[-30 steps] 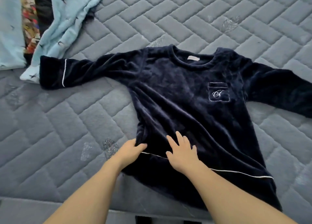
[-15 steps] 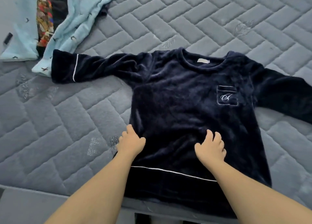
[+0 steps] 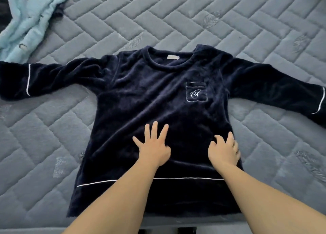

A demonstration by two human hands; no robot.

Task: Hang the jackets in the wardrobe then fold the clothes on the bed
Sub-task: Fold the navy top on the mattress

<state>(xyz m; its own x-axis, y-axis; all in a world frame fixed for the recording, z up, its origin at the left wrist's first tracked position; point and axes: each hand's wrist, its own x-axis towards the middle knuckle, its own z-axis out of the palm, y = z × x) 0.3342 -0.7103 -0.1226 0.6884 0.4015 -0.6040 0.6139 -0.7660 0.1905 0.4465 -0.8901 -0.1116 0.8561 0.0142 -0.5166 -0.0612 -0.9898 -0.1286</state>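
Top: a navy fleece top [image 3: 141,99] lies flat, front up, on the bed [image 3: 229,18], filling the middle of the view; neck toward 12 o'clock, hem toward 6 o'clock.
Sleeves: spread out, one to 9 o'clock, one to 3 o'clock, each with a white stripe near the cuff.
Pocket: a chest pocket [image 3: 196,92] with a white monogram sits at about 1 o'clock from the top's centre.
Left hand: left hand [image 3: 153,146] lies palm down on the lower front, fingers straight and spread, gripping nothing.
Right hand: right hand [image 3: 223,152] rests on the top near its 3 o'clock edge, fingers bent, tips digging into the fleece.
Blue cloth: a light blue garment [image 3: 30,18] lies crumpled at 10 o'clock, near the 9 o'clock sleeve.
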